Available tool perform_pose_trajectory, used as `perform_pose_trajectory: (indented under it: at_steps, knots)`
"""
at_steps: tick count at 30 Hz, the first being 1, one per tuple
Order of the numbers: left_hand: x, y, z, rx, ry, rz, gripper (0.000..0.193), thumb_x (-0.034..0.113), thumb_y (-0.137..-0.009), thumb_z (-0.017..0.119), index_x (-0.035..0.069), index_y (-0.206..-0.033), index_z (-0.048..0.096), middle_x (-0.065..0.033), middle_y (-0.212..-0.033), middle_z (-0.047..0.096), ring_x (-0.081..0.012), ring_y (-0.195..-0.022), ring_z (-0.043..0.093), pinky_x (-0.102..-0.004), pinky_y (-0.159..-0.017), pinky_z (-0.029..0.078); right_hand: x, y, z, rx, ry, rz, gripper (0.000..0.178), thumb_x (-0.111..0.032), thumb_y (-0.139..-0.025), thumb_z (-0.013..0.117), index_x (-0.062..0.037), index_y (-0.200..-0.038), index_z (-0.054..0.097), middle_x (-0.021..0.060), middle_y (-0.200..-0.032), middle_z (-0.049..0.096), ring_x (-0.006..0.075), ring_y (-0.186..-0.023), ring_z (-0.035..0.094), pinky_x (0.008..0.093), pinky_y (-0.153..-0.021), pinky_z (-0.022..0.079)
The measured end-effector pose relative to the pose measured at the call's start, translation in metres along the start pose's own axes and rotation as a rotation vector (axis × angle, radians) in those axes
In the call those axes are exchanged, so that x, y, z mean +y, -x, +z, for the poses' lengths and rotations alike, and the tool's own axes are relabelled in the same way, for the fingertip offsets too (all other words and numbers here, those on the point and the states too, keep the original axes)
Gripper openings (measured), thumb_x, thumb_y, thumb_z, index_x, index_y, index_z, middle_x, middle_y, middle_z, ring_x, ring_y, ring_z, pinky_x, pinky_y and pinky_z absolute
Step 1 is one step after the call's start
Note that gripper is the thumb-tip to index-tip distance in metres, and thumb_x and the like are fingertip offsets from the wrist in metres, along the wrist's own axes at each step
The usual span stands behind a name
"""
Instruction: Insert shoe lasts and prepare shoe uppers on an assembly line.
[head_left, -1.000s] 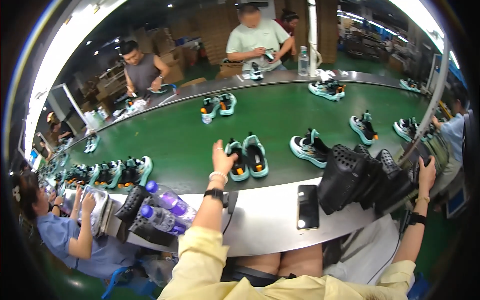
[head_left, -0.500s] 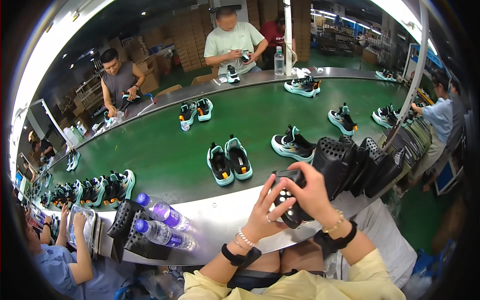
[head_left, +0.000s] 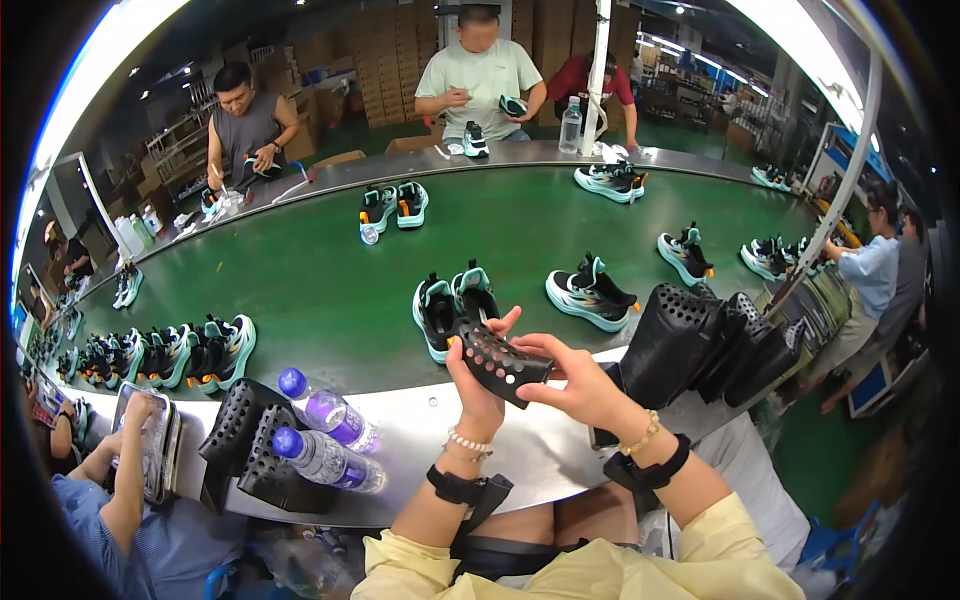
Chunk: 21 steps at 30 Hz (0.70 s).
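Note:
A black perforated shoe insert [head_left: 498, 370] is held between both of my hands above the near metal edge of the workbench. My left hand [head_left: 474, 388] grips its left end, thumb along the side. At its right end, my right hand [head_left: 578, 384] pinches it with thumb and fingers. Just beyond stands a pair of black and mint sneakers [head_left: 433, 322], whose right shoe is partly covered by the insert and my fingers. Beside my right hand, several similar black perforated inserts [head_left: 660, 345] are stacked upright, overlapping each other.
Two purple-capped water bottles [head_left: 335, 468] lie on the metal ledge [head_left: 425, 450], next to more black inserts [head_left: 285, 455]. Sneakers are spread over the green surface [head_left: 300, 290], with a row of them [head_left: 225, 352] at left. People work across from me and at both sides.
Both hands have moved left with the insert, up to the front of the sneaker pair. The insert has turned lengthwise, with its perforated face showing. The head view has shifted slightly.

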<state>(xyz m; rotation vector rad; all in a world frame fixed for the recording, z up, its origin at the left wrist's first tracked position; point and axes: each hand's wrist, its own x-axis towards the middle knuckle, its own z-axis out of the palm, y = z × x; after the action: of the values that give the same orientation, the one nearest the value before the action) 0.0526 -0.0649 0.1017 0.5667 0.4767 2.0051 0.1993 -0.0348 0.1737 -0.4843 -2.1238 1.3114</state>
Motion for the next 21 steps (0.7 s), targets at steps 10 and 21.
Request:
perform_pose_trajectory:
  at_steps: [10,21]
  knots:
    - [-0.024,-0.046,-0.062,0.111,-0.257,0.223,0.061,0.048,-0.102,0.028,-0.002,-0.122,0.056,-0.0131,-0.121,0.062,-0.0189,-0.116,0.054,-0.0335,-0.101,0.041,0.024,-0.032,0.027,0.229,0.19,0.069,0.045,-0.019,-0.084,0.076,0.0044,-0.115,0.053,0.0115,-0.087,0.069,0.0134,-0.075,0.064,0.0274,-0.067,0.052]
    - [-0.031,-0.04,-0.097,0.207,-1.661,0.296,0.041,0.019,-0.089,0.063,0.01,-0.128,0.057,-0.0152,-0.112,0.056,-0.0369,-0.094,0.062,-0.0454,-0.078,0.051,0.075,-0.149,0.006,0.036,0.701,0.138,0.039,-0.027,-0.088,0.07,0.0101,-0.09,0.058,0.0158,-0.068,0.065,0.0224,-0.049,0.066,0.0317,-0.043,0.052]
